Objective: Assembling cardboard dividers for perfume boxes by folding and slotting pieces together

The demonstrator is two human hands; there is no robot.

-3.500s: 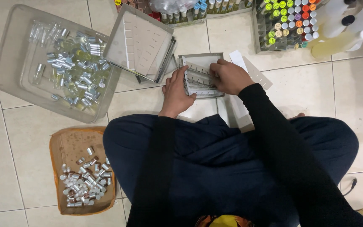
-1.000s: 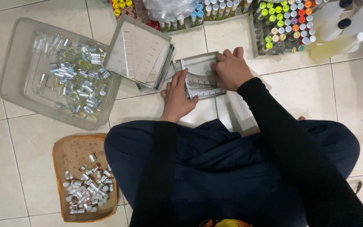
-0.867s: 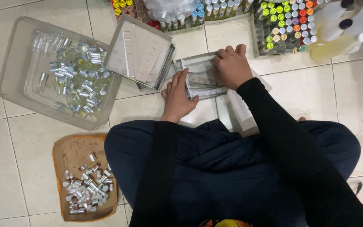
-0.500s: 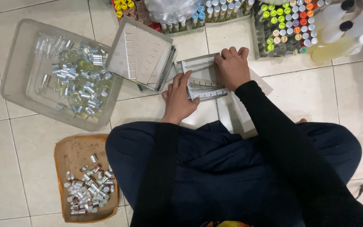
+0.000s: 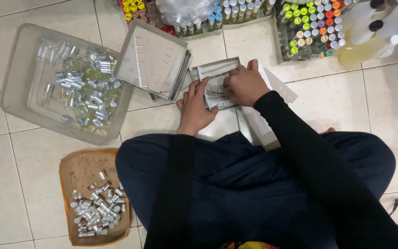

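- Your left hand (image 5: pixel 194 108) lies on the near edge of the small grey divided cardboard tray (image 5: pixel 215 78) on the tiled floor, fingers spread and steadying it.
- Your right hand (image 5: pixel 244 84) rests curled over that tray's dividers; whether it pinches anything is hidden.
- The clear plastic tub of small silver-capped vials (image 5: pixel 65 83) sits well to the left.

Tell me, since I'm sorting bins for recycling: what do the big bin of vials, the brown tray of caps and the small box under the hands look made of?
The big bin looks like clear plastic: the tiles show through its walls. The brown tray looks like matte cardboard, with soft bent edges. The small box between left hand and right hand is probably pale card or thin plastic; I can't tell which.
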